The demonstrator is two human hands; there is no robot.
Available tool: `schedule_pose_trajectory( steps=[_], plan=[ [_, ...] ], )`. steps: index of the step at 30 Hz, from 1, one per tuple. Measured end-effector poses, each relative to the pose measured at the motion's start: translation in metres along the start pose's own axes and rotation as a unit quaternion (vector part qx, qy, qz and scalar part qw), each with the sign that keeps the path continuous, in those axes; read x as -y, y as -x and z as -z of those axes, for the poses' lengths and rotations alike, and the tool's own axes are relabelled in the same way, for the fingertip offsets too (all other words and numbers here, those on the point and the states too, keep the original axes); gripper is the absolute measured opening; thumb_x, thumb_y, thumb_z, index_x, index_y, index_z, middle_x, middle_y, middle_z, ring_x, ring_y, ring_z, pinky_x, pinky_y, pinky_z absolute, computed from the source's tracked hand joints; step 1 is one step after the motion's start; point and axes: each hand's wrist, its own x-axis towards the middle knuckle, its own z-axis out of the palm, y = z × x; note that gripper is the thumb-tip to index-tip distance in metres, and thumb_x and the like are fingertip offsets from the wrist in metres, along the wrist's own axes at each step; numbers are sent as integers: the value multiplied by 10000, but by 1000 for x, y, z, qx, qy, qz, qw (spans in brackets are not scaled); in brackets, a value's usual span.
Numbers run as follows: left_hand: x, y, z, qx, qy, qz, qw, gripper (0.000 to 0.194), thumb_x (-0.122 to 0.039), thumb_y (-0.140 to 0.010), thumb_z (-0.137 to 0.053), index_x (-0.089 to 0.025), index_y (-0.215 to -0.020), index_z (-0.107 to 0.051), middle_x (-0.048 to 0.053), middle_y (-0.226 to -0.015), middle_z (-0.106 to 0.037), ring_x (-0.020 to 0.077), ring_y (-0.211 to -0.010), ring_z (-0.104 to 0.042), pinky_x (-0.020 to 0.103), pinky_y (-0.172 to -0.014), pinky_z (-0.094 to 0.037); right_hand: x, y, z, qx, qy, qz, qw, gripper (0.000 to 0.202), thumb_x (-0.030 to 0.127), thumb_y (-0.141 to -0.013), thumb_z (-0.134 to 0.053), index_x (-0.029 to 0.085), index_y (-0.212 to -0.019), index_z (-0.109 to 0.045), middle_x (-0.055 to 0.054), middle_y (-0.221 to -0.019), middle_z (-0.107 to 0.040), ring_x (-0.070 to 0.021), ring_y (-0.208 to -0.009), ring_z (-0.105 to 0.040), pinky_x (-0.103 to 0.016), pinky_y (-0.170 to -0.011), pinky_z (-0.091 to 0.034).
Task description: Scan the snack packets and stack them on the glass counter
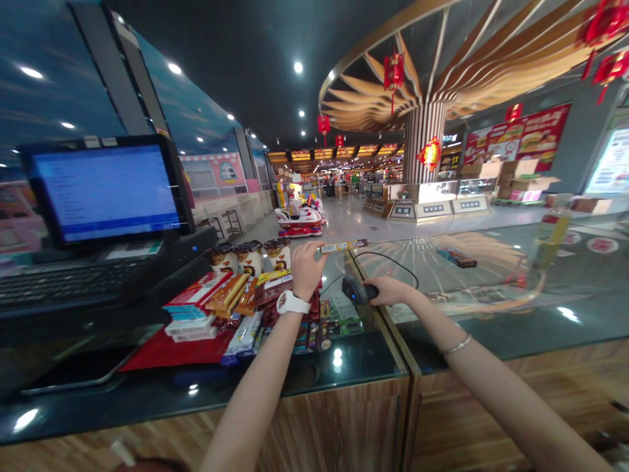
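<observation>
Small lights point(298, 67) are shining down from a dark ceiling point(236, 39) and leaving white glare on the glossy table point(366, 362), a screen point(111, 190) is glowing blue but blurring past reading, and wide-angle distortion is stretching shapes near the edges.

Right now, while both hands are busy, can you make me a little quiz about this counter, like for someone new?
1. True or false: the left hand has a white watch on its wrist.
2. What is the left hand holding? A: a bottle; B: a thin pack; C: a phone.
3. Fill the gap: the right hand holds a dark ____.

Key: 1 true; 2 B; 3 scanner.
</observation>
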Motion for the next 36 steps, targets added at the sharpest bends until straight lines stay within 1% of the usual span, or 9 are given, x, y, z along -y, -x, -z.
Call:
schedule_pose_trajectory(
  steps=[3, 6, 8, 10, 14, 19, 23, 29, 36],
  plan=[
    [-5, -15, -11, 9, 8, -2, 1000, 190, -173, -832, -680, -217, -1017, -675, 50, -1067, -724, 230, -1027, -644, 366, -947, -438, 8, 5, 6, -12, -1, -10, 1000, 357, 222, -681, -672, 181, -1034, -698, -35, -859, -732, -203, -773, -666, -242, -640, -435],
    [-5, -27, -16, -4, 10, 11, 1000, 185, -178, -829, -686, -216, -1009, -672, 49, -1060, -725, 227, -1016, -649, 359, -939, -442, 16, 7, 12, -59, -15, -9, 998, 299, 237, -702, -653, 168, -991, -686, -33, -816, -713, -195, -739, -654, -245, -632, -436],
    [-3, -30, -17, -11, 8, 28, 1000, 167, -185, -828, -685, -216, -991, -671, 45, -1038, -726, 223, -990, -652, 350, -921, -450, 20, 7, 16, -107, -23, 11, 994, 291, 232, -694, -659, 155, -974, -675, -53, -846, -710, -212, -780, -658, -270, -682, -463],
    [-1, -29, -15, -10, 2, 40, 999, 158, -185, -825, -684, -217, -979, -670, 43, -1025, -726, 225, -970, -654, 346, -906, -455, 22, 6, 19, -155, -41, 44, 986, 291, 218, -685, -664, 152, -969, -668, -80, -921, -713, -238, -876, -663, -306, -766, -487],
    [3, -23, -10, -7, -16, 45, 999, 158, -170, -823, -672, -230, -970, -672, 39, -1040, -724, 225, -981, -654, 341, -896, -452, 28, 4, 19, -248, -98, 90, 960, 339, 202, -702, -644, 170, -1039, -653, -105, -1087, -696, -256, -1047, -643, -359, -906, -486],
    [8, -20, -5, -16, -32, 63, 997, 145, -168, -822, -670, -234, -951, -673, 32, -1013, -723, 226, -971, -657, 347, -912, -438, 40, 8, 14, -306, -107, 86, 942, 308, 239, -734, -636, 190, -1038, -657, -96, -1114, -700, -257, -1067, -647, -361, -912, -495],
    [13, -18, -5, -13, -9, 89, 996, 126, -172, -809, -677, -232, -919, -668, 26, -997, -720, 211, -930, -659, 322, -855, -454, 50, 16, 14, -316, -65, 34, 946, 295, 297, -765, -630, 199, -1042, -663, -91, -1046, -732, -285, -1007, -680, -349, -837, -510],
    [21, -13, -9, -15, 19, 103, 994, 124, -155, -772, -698, -220, -868, -656, 22, -954, -714, 197, -868, -649, 307, -811, -460, 59, 23, 17, -287, -1, -48, 957, 365, 389, -800, -619, 217, -1120, -658, -97, -946, -756, -324, -924, -706, -327, -726, -504],
    [23, -11, -11, 2, 20, 145, 989, 107, -155, -755, -712, -210, -826, -654, 17, -899, -693, 184, -824, -634, 304, -790, -461, 65, 24, 15, -272, 30, -54, 960, 403, 444, -791, -610, 198, -1105, -670, -115, -886, -756, -333, -871, -713, -322, -691, -494]
  ],
)
